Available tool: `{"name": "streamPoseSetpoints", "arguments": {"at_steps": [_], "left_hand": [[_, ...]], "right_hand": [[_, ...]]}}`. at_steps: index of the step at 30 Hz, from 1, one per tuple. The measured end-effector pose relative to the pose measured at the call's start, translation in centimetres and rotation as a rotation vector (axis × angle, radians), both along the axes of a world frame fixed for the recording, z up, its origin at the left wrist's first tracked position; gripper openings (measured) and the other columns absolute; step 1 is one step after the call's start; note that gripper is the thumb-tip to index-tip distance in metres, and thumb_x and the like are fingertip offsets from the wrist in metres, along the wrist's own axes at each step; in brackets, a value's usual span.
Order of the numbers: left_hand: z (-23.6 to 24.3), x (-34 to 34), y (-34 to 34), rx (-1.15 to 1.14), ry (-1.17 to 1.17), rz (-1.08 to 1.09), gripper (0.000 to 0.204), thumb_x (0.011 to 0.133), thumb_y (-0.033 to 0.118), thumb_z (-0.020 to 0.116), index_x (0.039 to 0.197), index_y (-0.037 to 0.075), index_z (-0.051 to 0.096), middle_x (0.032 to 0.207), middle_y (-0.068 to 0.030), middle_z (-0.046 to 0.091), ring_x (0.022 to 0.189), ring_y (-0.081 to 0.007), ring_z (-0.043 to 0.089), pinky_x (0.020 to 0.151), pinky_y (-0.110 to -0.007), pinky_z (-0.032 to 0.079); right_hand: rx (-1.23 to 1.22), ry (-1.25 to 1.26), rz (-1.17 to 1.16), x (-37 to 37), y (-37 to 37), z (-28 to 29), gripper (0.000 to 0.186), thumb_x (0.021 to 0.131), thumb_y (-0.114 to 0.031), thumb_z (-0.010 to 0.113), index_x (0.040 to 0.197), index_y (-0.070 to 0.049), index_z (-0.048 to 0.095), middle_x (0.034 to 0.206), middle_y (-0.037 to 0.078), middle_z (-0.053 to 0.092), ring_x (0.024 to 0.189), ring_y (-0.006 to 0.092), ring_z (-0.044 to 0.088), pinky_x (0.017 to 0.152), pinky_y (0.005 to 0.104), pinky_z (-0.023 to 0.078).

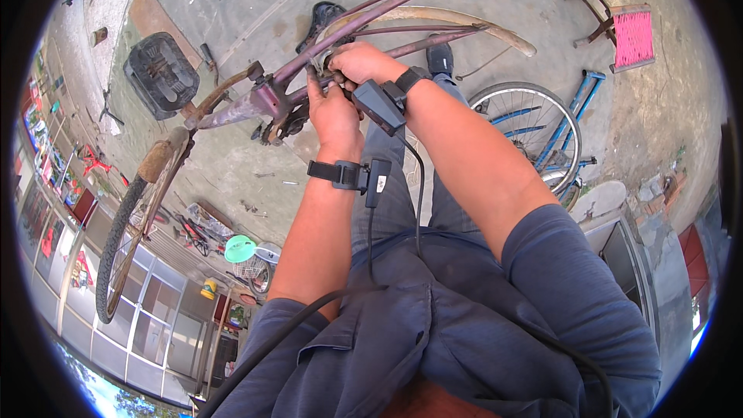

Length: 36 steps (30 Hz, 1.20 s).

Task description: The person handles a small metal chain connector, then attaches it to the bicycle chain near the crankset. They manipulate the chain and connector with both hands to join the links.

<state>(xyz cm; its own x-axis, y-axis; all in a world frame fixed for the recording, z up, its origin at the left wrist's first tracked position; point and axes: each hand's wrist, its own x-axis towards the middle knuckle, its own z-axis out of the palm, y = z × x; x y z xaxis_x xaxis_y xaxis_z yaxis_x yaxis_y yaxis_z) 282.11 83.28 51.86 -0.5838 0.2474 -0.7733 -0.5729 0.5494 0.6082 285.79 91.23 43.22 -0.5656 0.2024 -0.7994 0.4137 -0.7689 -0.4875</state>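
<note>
An old purple, rust-marked bicycle frame [298, 64] lies across the space in front of me, with its front wheel [114, 251] at the left. My left hand [336, 118] is at the middle of the frame, index finger and thumb against a lower tube, the other fingers curled. Just beyond it, my right hand [362, 63] is closed with fingertips bent down beside the same tubes. Whatever small part is between the fingers of either hand is hidden. Close to the left hand sits the dark crank area [282, 128]. A worn, curved mudguard [464, 20] extends to the far right.
A black plastic basket [161, 76] is by the bicycle's front end. At right are a loose wheel [574, 120], a blue bicycle frame [569, 120] and a pink-seated stool [633, 37]. My shoes [440, 60] stand close to the frame. A green basin [240, 248] is at lower left.
</note>
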Motion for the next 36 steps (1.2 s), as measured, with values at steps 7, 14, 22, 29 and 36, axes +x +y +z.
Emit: {"name": "streamPoseSetpoints", "arguments": {"at_steps": [7,14,22,29,36], "left_hand": [[-0.1,-0.1,-0.2,-0.028,0.001,-0.017,0.053,0.103,0.007,0.047,0.154,0.013,0.033,0.104,-0.0027,0.061,0.079,-0.0105,0.062,0.058,-0.027,0.049],[-0.3,-0.1,-0.1,-0.030,0.012,-0.034,0.052,0.104,0.008,0.042,0.155,0.017,0.033,0.097,-0.0022,0.061,0.066,-0.0083,0.055,0.050,-0.027,0.042],[-0.3,-0.1,-0.4,-0.063,0.011,-0.062,0.051,0.105,0.008,0.039,0.155,0.018,0.032,0.085,0.0016,0.056,0.058,-0.0066,0.048,0.046,-0.025,0.037],[-0.6,-0.2,-0.4,-0.008,0.001,-0.030,0.050,0.105,0.006,0.039,0.153,0.016,0.034,0.106,-0.0041,0.061,0.075,-0.0099,0.059,0.059,-0.027,0.049],[-0.8,-0.1,-0.4,0.036,-0.020,-0.001,0.050,0.105,0.003,0.039,0.153,0.014,0.033,0.128,-0.0069,0.057,0.099,-0.0143,0.063,0.080,-0.030,0.056]], "right_hand": [[-0.002,0.020,0.015,0.4,0.6,0.4,0.026,0.085,-0.019,0.061,0.079,0.004,0.072,0.072,0.013,0.069,0.064,0.0221,0.065,0.060,0.0377,0.051],[0.031,0.016,0.067,0.6,1.0,0.9,0.027,0.086,-0.020,0.062,0.086,0.004,0.072,0.078,0.015,0.070,0.065,0.0220,0.065,0.060,0.0383,0.051],[-0.064,0.019,-0.070,0.6,1.0,0.3,0.020,0.094,-0.020,0.064,0.100,-0.002,0.069,0.078,0.006,0.066,0.054,0.0151,0.056,0.048,0.0319,0.043],[-0.049,0.016,-0.057,0.9,0.4,1.1,0.039,0.093,-0.019,0.068,0.129,-0.003,0.065,0.081,0.004,0.067,0.054,0.0116,0.053,0.047,0.0288,0.042],[0.086,0.042,0.056,0.5,0.5,1.5,0.036,0.092,-0.018,0.070,0.123,0.000,0.069,0.084,0.006,0.069,0.057,0.0113,0.054,0.051,0.0298,0.044]]}}
